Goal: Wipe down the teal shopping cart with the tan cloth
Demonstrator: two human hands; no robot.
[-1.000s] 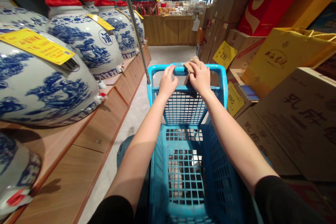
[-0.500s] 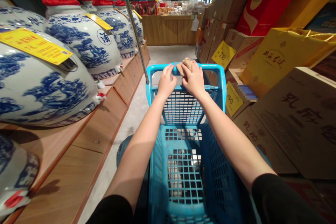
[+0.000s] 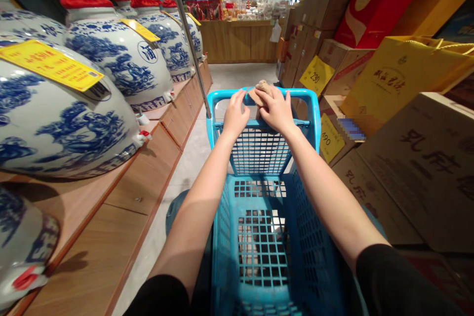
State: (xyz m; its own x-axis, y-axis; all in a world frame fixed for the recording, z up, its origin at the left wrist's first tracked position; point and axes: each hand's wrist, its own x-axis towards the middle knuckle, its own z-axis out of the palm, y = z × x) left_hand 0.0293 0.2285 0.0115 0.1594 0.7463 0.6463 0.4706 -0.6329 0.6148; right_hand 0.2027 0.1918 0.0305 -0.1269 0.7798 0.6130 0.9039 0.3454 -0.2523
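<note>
A blue plastic shopping cart point(image 3: 313, 118) stands in front of me, with a mesh basket and a looped bar at its far end. My left hand point(image 3: 236, 114) is closed around the left part of that bar, its fingers curled over the top. Just to its right, my right hand point(image 3: 277, 111) presses a crumpled tan cloth point(image 3: 263, 87) against the bar. Part of the cloth lies hidden under my fingers. A metal pole point(image 3: 193, 52) rises from the cart's left corner.
Large blue-and-white porcelain jars point(image 3: 81, 113) with red covers line a wooden cabinet point(image 3: 122, 197) on the left. Stacked cartons point(image 3: 414, 158) and a yellow gift bag point(image 3: 400, 76) crowd the right. A wooden counter point(image 3: 237, 42) holding packaged goods stands across the tiled floor point(image 3: 240, 70).
My right hand has slid slightly right along the bar, its fingers a little more spread over the cloth. My left hand stays nearly in place.
</note>
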